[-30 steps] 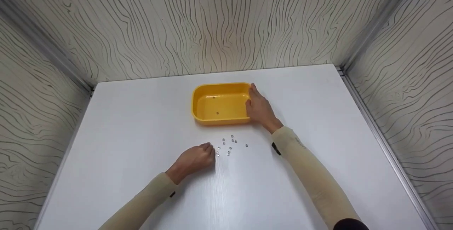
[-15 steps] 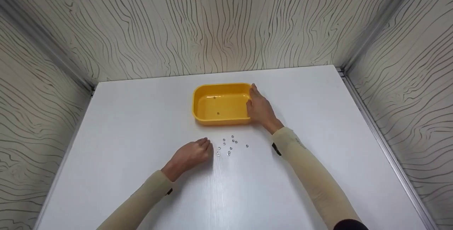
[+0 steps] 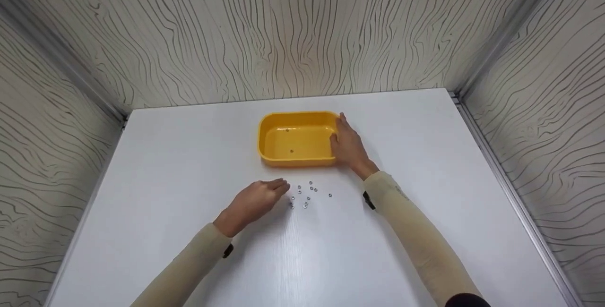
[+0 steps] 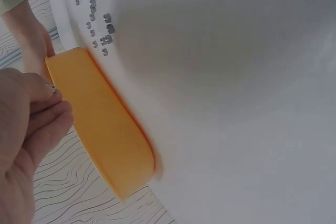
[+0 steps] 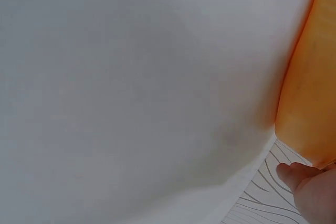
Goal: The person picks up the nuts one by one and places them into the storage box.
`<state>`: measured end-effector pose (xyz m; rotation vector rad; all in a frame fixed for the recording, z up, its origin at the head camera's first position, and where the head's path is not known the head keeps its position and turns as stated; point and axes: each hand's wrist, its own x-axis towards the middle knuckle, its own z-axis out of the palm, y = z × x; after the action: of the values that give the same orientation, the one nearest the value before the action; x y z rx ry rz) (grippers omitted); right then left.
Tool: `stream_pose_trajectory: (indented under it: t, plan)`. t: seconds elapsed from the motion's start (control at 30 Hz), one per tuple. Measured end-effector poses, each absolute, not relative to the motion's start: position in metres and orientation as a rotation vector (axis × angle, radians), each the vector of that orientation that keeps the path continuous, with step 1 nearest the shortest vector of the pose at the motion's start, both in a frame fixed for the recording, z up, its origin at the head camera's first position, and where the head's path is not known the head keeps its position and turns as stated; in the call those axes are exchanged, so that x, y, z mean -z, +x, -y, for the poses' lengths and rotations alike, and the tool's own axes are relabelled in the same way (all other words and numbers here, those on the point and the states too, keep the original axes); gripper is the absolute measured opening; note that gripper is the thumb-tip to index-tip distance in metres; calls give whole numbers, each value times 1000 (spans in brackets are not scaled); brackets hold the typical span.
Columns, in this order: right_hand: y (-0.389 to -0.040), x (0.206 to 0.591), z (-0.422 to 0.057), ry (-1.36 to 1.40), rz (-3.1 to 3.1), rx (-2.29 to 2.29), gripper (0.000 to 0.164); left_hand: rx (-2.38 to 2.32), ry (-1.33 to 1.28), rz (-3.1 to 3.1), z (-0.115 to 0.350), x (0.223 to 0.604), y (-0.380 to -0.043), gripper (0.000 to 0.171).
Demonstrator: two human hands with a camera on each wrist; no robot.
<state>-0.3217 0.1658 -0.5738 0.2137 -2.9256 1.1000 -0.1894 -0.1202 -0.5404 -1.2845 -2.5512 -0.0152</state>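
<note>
My left hand (image 3: 255, 200) hovers just left of several small metal nuts (image 4: 109, 29) scattered on the white table. In the left wrist view, its thumb and fingertip pinch a small shiny nut (image 4: 51, 87), mostly hidden by the fingers. Behind the loose nuts stands a yellow plastic tray (image 3: 300, 162) with rounded corners. Two nuts (image 3: 291, 151) lie apart on its floor. My right hand (image 3: 350, 149) grips the tray's right end, thumb over the rim on the inside. At the lower right of the right wrist view, part of that hand shows at the tray's edge.
The white table (image 3: 179, 156) reaches back to a wood-patterned panel (image 3: 302, 33). Similar panels (image 3: 557, 85) stand at both sides, with metal profiles (image 3: 501, 170) along the edges. Light sleeves (image 3: 416, 236) cover both forearms.
My left hand has drawn slightly left, then moved up toward the tray, its fingertips now pointing right. The right hand and the tray stay nearly in place.
</note>
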Motion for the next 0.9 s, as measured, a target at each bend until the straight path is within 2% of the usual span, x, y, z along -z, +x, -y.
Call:
stream_pose_trajectory:
  t: [0.43,0.63,0.9]
  plan:
    - [-313,561,-164,208,2922,-1150,63,200,-1204,2451,117,523,-201,25]
    - [-305,563,-159,201,2982,-1083,69,250,-1151,2447,118,514,-210,22]
    - [-303,564,-158,160,2986,-999,72,350,-1079,2475,116,501,-226,25]
